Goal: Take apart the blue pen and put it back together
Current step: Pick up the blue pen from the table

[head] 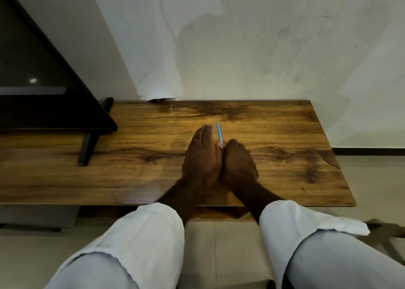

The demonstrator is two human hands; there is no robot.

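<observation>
Pen point(219, 132): lower end closed in right hand point(238, 164) grip, left hand point(201, 157) pressed beside it, its hold hidden, over mid surface point(285, 135); step judged start of dismantling, next needing a twist or pull apart; edges well clear, monitor point(43, 80) far left.

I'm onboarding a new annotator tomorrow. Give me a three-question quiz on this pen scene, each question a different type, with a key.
1. True or false: the blue pen lies alone on the wooden table, untouched.
2. Multiple choice: the pen's free end points (A) towards the wall, (B) towards the person, (C) straight left.
3. Fill in: the dark framed object stands to the ____ of the hands.

Key: 1 false, it is held where the left hand and right hand meet; 2 A; 3 left.
</observation>
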